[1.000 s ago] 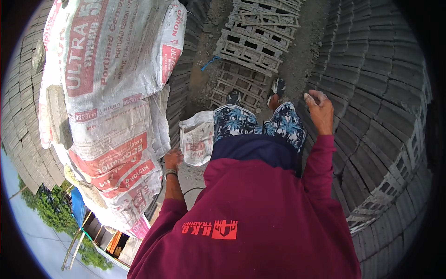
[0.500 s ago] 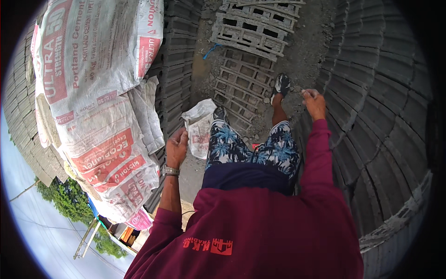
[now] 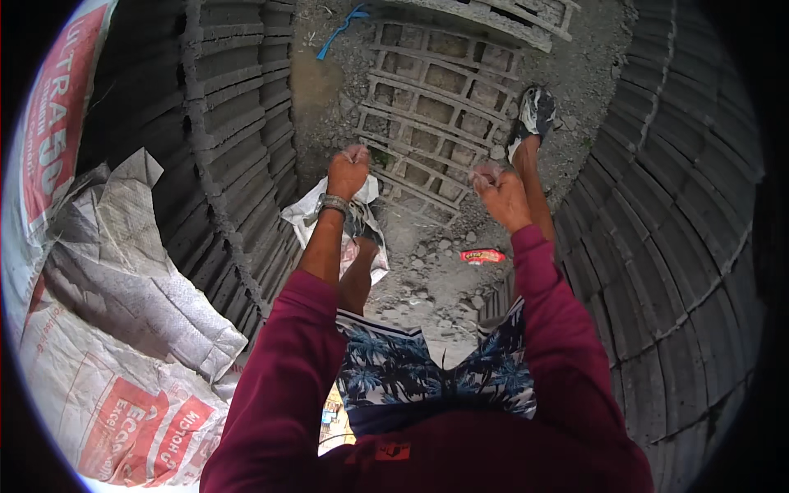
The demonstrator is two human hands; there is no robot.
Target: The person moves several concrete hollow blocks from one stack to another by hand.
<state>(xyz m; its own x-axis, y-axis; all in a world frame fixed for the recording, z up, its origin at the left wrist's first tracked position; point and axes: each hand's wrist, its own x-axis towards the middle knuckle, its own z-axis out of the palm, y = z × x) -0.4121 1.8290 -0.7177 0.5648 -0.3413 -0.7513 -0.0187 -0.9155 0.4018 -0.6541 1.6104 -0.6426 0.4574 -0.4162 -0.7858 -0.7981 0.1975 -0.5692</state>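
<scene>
My left hand, with a metal-banded watch on its wrist, hangs above the left edge of a slatted grey frame lying on the ground. Its fingers are curled in, and nothing shows in them. Over the frame's lower right side is my right hand, fingers bent together, also with nothing visible in it. The fingers are slightly blurred. Both hands appear apart from the frame. Below and behind my left wrist lies a crumpled white sack, next to my left foot.
Stacked grey blocks rise on the left and right. More slatted frames lie at the far end. Printed cement sacks drape at left. A blue strap, a red wrapper and loose rubble are on the ground.
I have bent forward, and the slatted frame looks closer. Both hands have moved inward, from the sides to over the frame. My feet stand wider in view.
</scene>
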